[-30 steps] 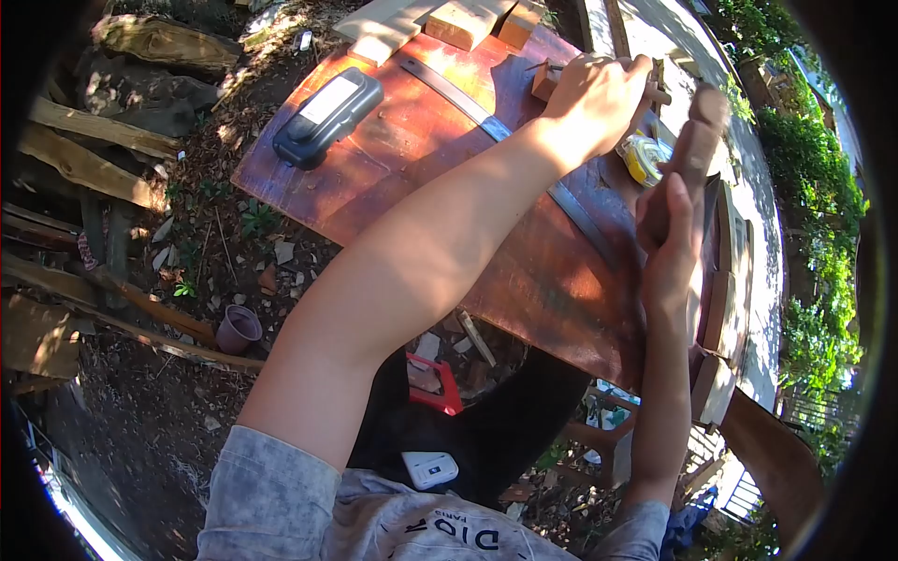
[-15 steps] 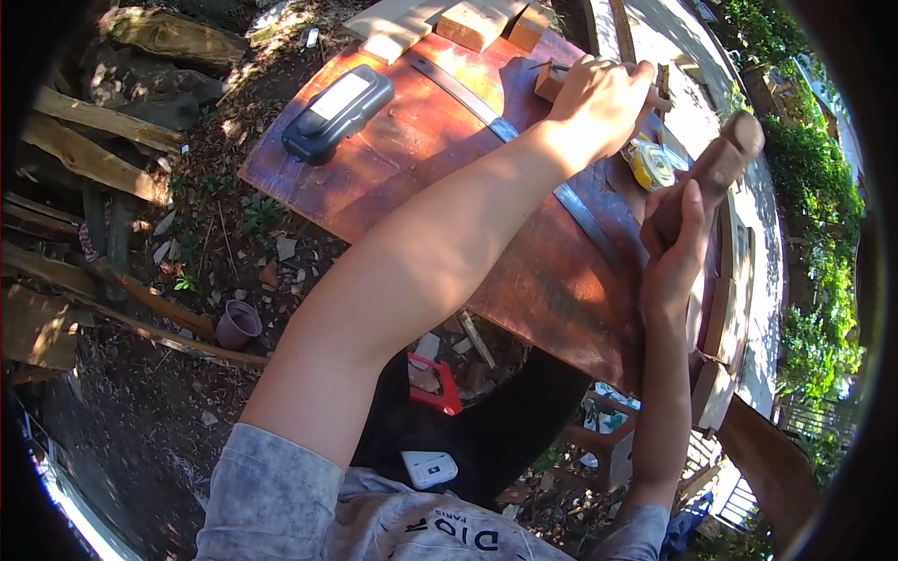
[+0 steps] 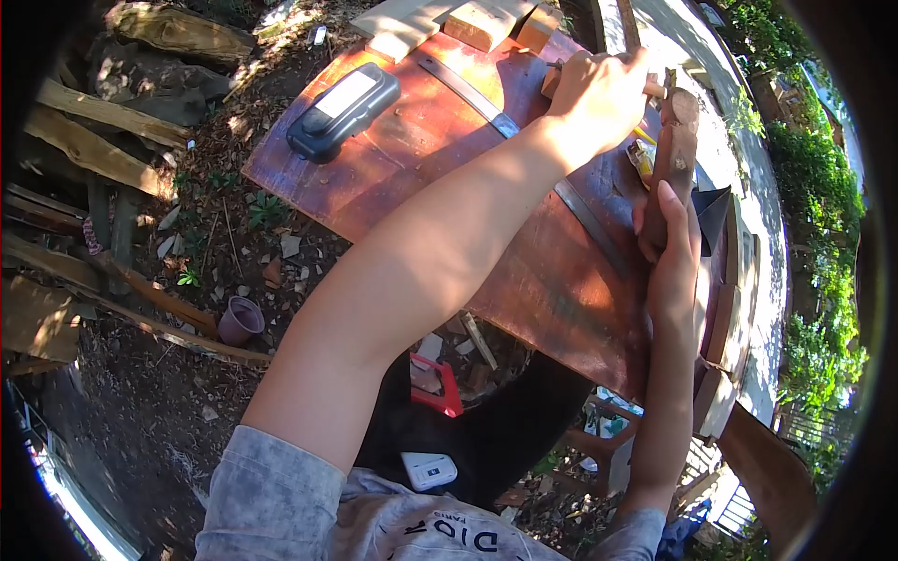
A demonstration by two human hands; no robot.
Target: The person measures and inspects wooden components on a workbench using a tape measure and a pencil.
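Note:
My left hand (image 3: 599, 98) is closed around a round wooden handle (image 3: 657, 91), whose end sticks out on the right; the rest of that tool is hidden by my fingers. A small wooden block (image 3: 551, 82) shows at the hand's left side, on the reddish-brown board (image 3: 524, 290). In my right hand (image 3: 675, 248) is a wooden mallet (image 3: 677, 154), like a rough club, held upright with its thick end right beside the handle's end. A yellow tape measure (image 3: 641, 161) lies between the hands, partly covered by the mallet. Under my left forearm runs a metal ruler (image 3: 468, 93).
A black case with a pale label (image 3: 344, 110) lies at the board's left. Wood blocks (image 3: 479, 25) line the far edge. A dark pointed object (image 3: 713, 217) shows behind my right hand. Below the board are a red-framed tool (image 3: 440, 388) and a purple pot (image 3: 240, 321).
The mallet has swung left and more upright, from tilted out at the right to beside the handle's end. My left hand stays in nearly the same place.

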